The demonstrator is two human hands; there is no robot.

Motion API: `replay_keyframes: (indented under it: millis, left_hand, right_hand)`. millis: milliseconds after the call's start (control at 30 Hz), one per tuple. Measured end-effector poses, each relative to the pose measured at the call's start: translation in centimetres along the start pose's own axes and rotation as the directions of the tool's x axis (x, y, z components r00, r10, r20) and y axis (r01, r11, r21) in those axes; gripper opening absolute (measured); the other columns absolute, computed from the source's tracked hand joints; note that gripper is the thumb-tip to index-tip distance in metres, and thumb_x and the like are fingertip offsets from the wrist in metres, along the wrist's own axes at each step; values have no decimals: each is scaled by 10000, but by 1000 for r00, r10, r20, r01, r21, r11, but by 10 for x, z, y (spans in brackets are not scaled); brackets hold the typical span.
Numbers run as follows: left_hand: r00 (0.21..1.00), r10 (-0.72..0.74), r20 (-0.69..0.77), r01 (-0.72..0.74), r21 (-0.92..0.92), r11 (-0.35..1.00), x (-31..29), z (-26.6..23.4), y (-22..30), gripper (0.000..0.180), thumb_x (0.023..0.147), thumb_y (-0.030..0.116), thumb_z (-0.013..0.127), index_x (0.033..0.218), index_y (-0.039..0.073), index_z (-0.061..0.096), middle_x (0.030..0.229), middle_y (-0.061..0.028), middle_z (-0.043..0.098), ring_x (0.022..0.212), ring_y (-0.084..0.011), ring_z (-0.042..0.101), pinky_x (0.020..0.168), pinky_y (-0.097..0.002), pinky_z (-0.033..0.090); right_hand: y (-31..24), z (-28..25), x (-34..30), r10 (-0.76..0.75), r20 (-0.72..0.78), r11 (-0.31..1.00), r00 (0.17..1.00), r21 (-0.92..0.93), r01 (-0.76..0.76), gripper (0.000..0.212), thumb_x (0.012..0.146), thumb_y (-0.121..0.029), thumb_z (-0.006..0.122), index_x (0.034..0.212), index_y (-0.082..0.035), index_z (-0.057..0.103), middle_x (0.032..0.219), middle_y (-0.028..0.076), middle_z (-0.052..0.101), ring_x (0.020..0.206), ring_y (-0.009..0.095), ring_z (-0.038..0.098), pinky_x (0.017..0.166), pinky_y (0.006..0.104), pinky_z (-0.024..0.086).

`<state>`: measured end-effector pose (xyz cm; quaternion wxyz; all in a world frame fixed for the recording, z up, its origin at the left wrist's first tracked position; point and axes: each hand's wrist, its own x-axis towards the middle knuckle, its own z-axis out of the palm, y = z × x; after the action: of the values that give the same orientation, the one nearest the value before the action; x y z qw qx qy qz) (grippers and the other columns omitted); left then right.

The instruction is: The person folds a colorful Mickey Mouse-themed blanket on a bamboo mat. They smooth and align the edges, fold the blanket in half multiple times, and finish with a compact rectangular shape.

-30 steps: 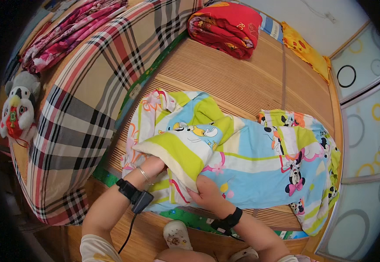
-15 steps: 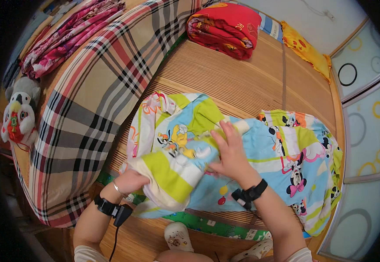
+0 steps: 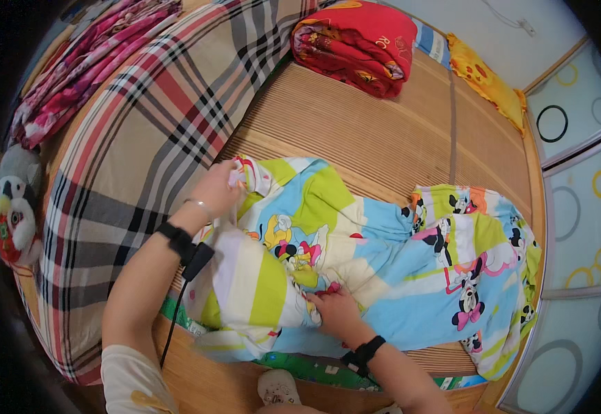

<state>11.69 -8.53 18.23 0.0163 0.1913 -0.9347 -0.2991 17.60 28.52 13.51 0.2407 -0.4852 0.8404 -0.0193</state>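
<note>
A thin cartoon-print duvet cover point(image 3: 390, 297) in blue, lime green and white lies rumpled across the near half of the mat. At its far left corner my left hand point(image 3: 216, 190) is closed, gripping a bunched edge. My right hand point(image 3: 336, 315) sits lower, near the middle of the cover's left half, with its fingers closed on a fold of the cloth. Between the two hands the left flap hangs loose and is a little blurred. Part of the cover's underside and its near left edge are folded out of sight.
The cover lies on a brown slatted mat point(image 3: 356, 131). A folded red quilt point(image 3: 356, 45) and a yellow pillow point(image 3: 483, 76) are at the far end. A plaid-covered headboard or sofa back point(image 3: 142, 131) rises on the left, beside plush toys point(image 3: 17, 207). Sliding doors point(image 3: 576, 228) stand right.
My left hand has moved up and away to the cover's far left corner. The right hand has come nearer and lower. The lifted left flap has spread out flatter.
</note>
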Motion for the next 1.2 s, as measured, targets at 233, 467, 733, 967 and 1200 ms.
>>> replay_keyframes:
  millis: [233,467,733,967,1200]
  left_hand:
    - [937,-42,346,-140,485,863,53,67,-6,400,872,110,580,1271,135,577,1440,-186,454,1181,-372,588,930,-461,521]
    - [837,-524,-156,222,-779,586,139,38,-59,274,972,218,512,983,-36,615,859,-153,690,637,-257,659,576,-381,531]
    - [931,-249,-265,74,-532,843,128,31,-120,617,908,172,565,1440,-44,338,1425,-234,482,1273,-317,513,1056,-358,404]
    - [859,-35,510,70,-48,996,21,36,-11,662,895,363,638,1404,-17,451,1304,-244,592,1225,-348,572,1033,-378,448]
    - [651,309,694,-280,-159,947,1,77,99,565,900,381,631,1304,-9,572,1248,-244,620,1175,-380,586,1018,-397,463]
  right_hand:
    - [6,2,5,59,-9,986,998,154,-57,611,694,-374,748,1264,-231,581,915,50,697,925,270,658,921,406,422]
    - [7,4,6,50,10,974,999,222,-51,620,671,-318,750,1259,-221,579,916,59,696,958,281,647,942,415,420]
    - [14,-6,7,8,18,969,1000,248,-12,615,691,-269,739,1273,-200,553,946,66,691,966,275,644,950,412,421]
    - [20,-24,-5,-110,-109,934,988,330,140,675,720,-413,775,1270,-104,535,1072,125,653,1018,305,621,948,425,442]
    - [136,-94,1,45,-476,998,878,66,-16,488,775,-301,750,1171,-53,608,1192,176,618,1096,357,589,944,440,487]
